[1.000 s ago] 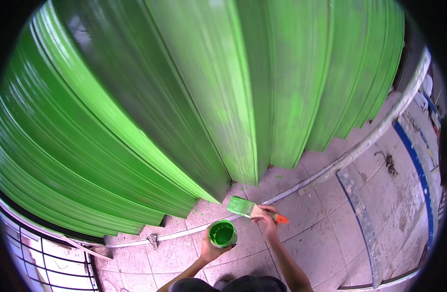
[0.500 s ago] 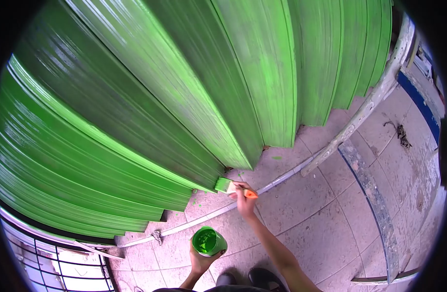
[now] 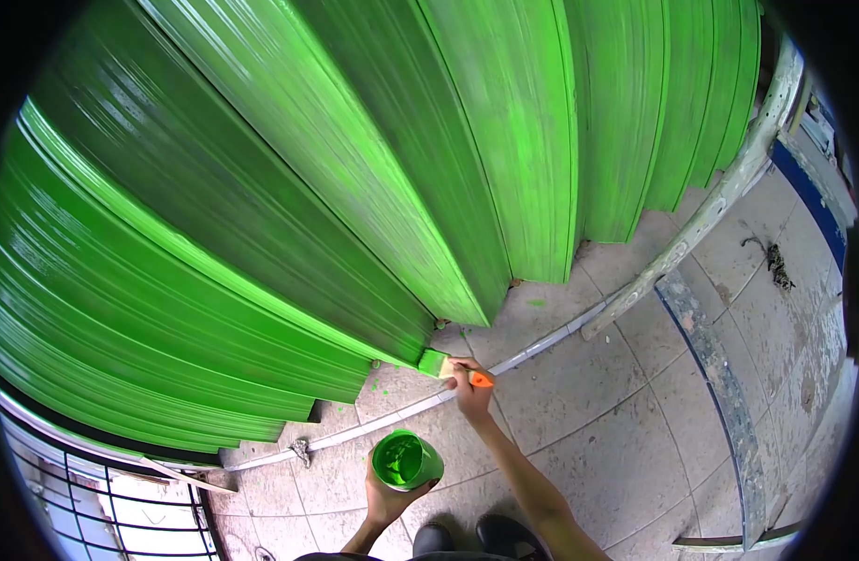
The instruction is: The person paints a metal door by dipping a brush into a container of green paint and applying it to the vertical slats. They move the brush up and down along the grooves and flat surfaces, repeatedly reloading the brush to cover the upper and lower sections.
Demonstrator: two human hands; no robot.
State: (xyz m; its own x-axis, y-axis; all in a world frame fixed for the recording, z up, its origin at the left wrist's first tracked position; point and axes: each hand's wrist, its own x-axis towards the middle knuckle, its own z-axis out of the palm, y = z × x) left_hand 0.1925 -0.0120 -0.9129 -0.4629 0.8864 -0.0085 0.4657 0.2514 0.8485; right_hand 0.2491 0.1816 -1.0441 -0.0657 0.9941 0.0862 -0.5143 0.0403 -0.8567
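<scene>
My right hand [image 3: 469,385] grips a paintbrush [image 3: 451,367] with an orange handle. Its green-coated bristles touch the bottom edge of the green corrugated metal panel [image 3: 354,234]. Below and to the left, my left hand [image 3: 390,500] is wrapped around a paint can [image 3: 409,460], held upright with green paint inside. Glossy wet-looking green covers the panel's left folds, while duller, streaky patches show on the folds in the middle.
Tiled floor [image 3: 579,421] carries green drips near the panel's foot. A narrow pale rail [image 3: 532,353] runs along the floor beside the panel. Boards [image 3: 719,402] lie to the right, a window grille [image 3: 121,505] stands lower left, and my boots [image 3: 499,533] show below.
The brush and my right hand have shifted very slightly along the panel's lower edge. The paint can has tilted or moved slightly in my left hand.
</scene>
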